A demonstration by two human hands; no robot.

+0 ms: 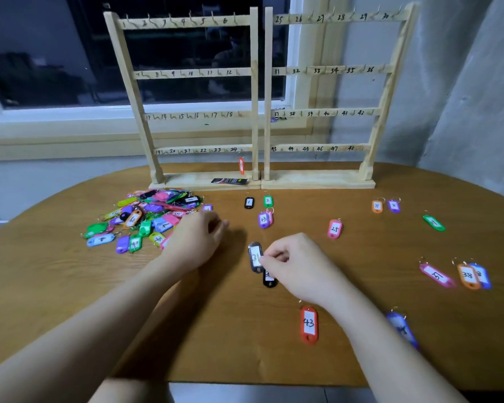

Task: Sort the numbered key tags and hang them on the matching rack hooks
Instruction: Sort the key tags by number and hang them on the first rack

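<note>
At nine o'clock, unsorted key tags lie heaped on the wooden table. The left hand hovers beside them, fingers loosely curled, holding nothing. The right hand pinches a black tag marked 31, apparently grouping it before hanging; the numbered racks wait at twelve o'clock.

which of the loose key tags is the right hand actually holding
The black tag marked with a number starting in 3, pinched by the right hand. A second black tag lies just below it; the others lie apart, untouched.

Single head-worn view, forward and down, close over the table.
</note>
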